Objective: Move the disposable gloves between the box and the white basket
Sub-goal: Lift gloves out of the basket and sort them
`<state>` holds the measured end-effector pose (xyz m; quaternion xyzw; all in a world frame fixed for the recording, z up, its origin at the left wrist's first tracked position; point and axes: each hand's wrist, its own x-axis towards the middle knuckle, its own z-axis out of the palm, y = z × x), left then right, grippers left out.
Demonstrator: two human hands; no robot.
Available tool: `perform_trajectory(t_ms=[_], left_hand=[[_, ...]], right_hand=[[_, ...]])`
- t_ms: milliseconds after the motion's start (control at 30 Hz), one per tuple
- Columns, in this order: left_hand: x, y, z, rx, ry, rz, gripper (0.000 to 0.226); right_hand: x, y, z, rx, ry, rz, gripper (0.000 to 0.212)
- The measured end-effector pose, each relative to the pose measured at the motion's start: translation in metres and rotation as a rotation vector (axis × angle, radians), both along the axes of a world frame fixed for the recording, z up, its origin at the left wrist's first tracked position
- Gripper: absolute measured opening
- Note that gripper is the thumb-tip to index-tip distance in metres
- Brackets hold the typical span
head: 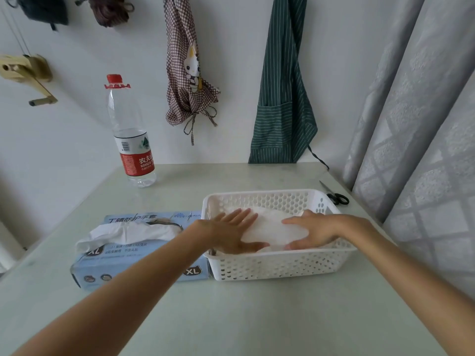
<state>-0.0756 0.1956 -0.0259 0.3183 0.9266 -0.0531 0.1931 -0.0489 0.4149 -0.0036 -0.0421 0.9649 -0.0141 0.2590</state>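
- The left hand lies flat, fingers straight and spread, pressing on the stack of white disposable gloves inside the white basket.
- The right hand presses the same stack from the other side, fingers extended and relaxed; neither hand curls round anything.
- The gloves look thin, soft and milky, a flattened pile with rounded edges.
- The one basket is rectangular, hard plastic, its walls pierced with round holes.
- Touching its left side is one pale blue glove box marked XL, more crumpled white gloves bulging from its top opening.
- The smooth, pale green table also carries one clear plastic water bottle with a red cap, and one pair of black-handled scissors.
- Two aprons hang on the wall: a checked apron and a green striped apron.
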Motion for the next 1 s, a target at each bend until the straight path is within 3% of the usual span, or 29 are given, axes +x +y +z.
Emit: perform_trajectory(t_ms=[100,367,533,700,800,900,1000], left_hand=[[-0.002,0.003,-0.008,-0.109,0.008,0.03,0.088],[-0.001,0.003,-0.015,-0.195,0.075,-0.012,0.087],[-0.005,0.0,0.015,0.059,-0.002,0.076,0.094],[0.009,-0.041,0.056,0.494,-0.003,0.089,0.044],[0.023,-0.091,0.057,0.711,0.106,0.2,0.032],[0.03,-0.149,0.043,0.767,0.246,0.423,0.029],[0.034,-0.2,0.029,0.685,0.21,0.658,0.032]], right_hand=[[-0.008,0.001,-0.012,0.107,-0.018,0.003,0.088],[-0.008,0.004,-0.024,0.034,0.003,-0.032,0.087],[-0.004,0.009,0.003,-0.085,-0.019,-0.052,0.08],[0.011,-0.006,0.036,-0.282,0.205,-0.073,0.046],[0.016,-0.043,0.037,-0.451,0.332,-0.036,0.032],[0.019,-0.1,0.023,-0.559,0.444,0.069,0.021],[0.021,-0.158,0.007,-0.561,0.548,0.152,0.026]])
